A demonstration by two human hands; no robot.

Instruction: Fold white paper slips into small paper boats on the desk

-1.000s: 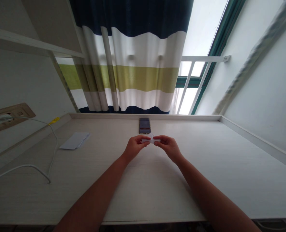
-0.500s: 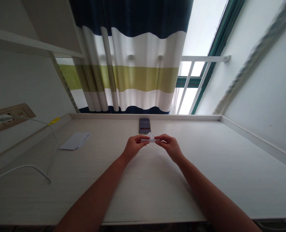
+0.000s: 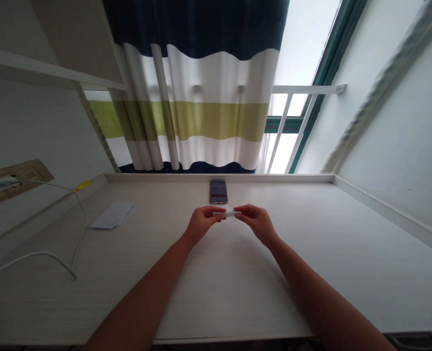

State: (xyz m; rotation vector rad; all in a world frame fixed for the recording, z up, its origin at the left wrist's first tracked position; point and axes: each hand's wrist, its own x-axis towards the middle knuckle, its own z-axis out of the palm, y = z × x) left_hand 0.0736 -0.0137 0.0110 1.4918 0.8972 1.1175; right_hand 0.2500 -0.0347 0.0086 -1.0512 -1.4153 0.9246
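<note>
A small piece of folded white paper is held between my two hands above the desk. My left hand pinches its left end between thumb and fingers. On the other side my right hand grips the right end in the same way. The fingertips cover both ends, so only the middle of the paper shows. Just beyond the paper, a phone with its screen lit lies on the desk.
Several white paper sheets lie stacked at the left of the white desk. A white cable runs from a wall socket onto the desk. A raised ledge borders the back, with a striped curtain behind.
The peak of the folded paper that stood up between my hands now looks lower and flatter. Both hands keep their hold and have barely moved. The view has shifted very slightly.
</note>
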